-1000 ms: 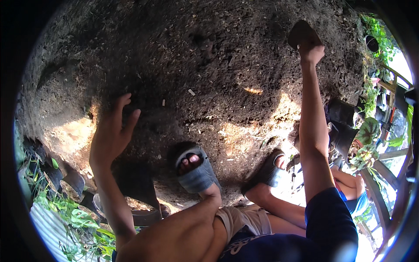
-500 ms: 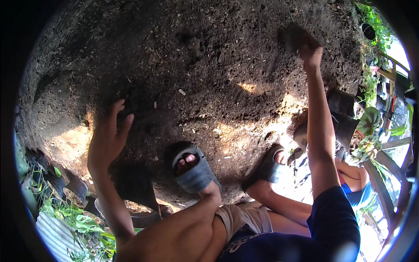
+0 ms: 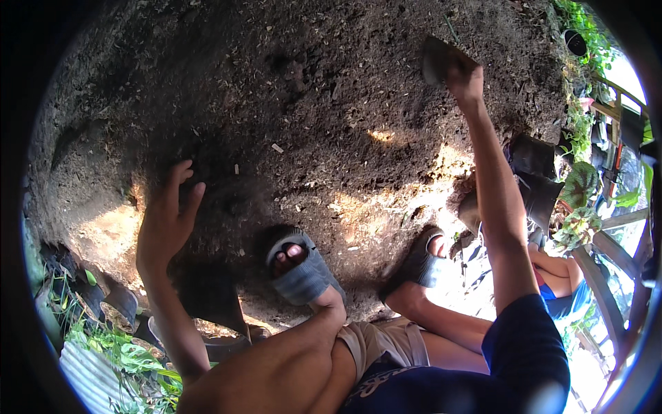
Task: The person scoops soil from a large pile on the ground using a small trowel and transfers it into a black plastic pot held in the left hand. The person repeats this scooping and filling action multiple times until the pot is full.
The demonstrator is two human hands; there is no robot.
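My right hand [image 3: 466, 84] reaches far out over a wide bed of dark soil [image 3: 358, 96]. Its fingers grip a dark, flat, curved piece [image 3: 436, 63] that looks like a scoop or a shell; its exact kind does not show. The piece is at the soil surface, close to a thin green stem [image 3: 452, 29]. On the left, my left hand [image 3: 167, 224] hangs low over shaded soil, palm down, thumb and fingers apart, holding nothing.
My feet in grey slide sandals [image 3: 303, 272] stand at the near edge of the soil. Black plant bags [image 3: 534, 162] and leafy plants [image 3: 579, 183] line the right side, where another person's bare limb [image 3: 558, 272] shows. Corrugated sheet [image 3: 86, 376] and greenery lie lower left.
My right hand has moved a little to the left with the dark piece, which now shows more of its flat side. My left hand stays nearly in place, still open.
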